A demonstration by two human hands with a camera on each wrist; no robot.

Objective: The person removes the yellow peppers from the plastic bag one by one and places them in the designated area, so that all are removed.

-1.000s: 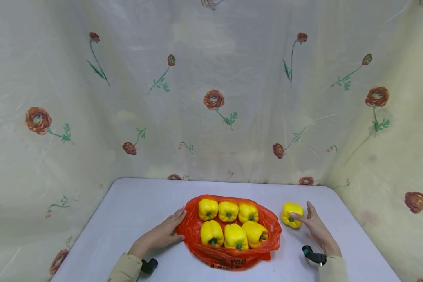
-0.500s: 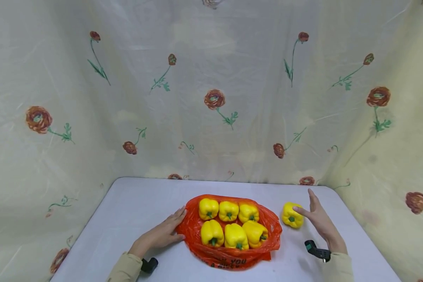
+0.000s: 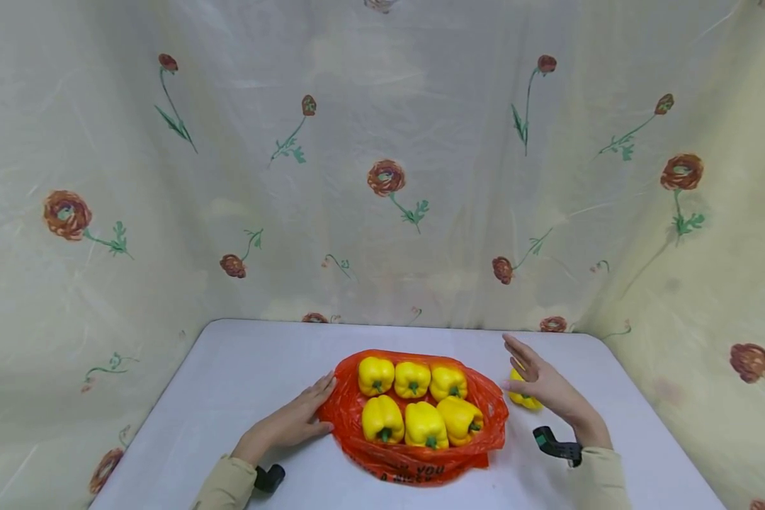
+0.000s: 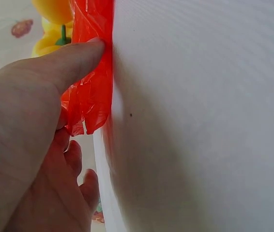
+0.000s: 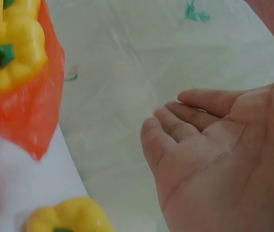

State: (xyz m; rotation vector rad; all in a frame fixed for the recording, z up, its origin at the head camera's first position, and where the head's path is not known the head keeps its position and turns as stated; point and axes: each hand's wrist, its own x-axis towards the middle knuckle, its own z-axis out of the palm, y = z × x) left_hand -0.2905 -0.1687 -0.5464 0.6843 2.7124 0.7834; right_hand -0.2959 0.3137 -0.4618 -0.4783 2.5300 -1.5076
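A red plastic bag (image 3: 493,439) with dark lettering on its front lies spread open on the white table. Inside it sit several yellow bell peppers (image 3: 382,419) in two rows, green stems toward me. The left hand (image 3: 287,426) rests against the bag's left side, fingers extended; the left wrist view shows its thumb (image 4: 74,60) touching the red plastic. Right of the bag, the right hand (image 3: 551,391) hovers with fingers straight and nothing in its grasp. Behind it a lone yellow bell pepper (image 3: 526,404) stands on the table, partly hidden in the head view.
The white table (image 3: 255,368) has rounded far corners. Pale curtains (image 3: 446,283) printed with red flowers hang behind it and along both sides. A dark camera mount (image 3: 556,445) is strapped to the right wrist, another (image 3: 270,480) to the left.
The right hand has lifted away from the lone pepper, then swung left above it, toward the bag. The left hand, bag and peppers stay where they were.
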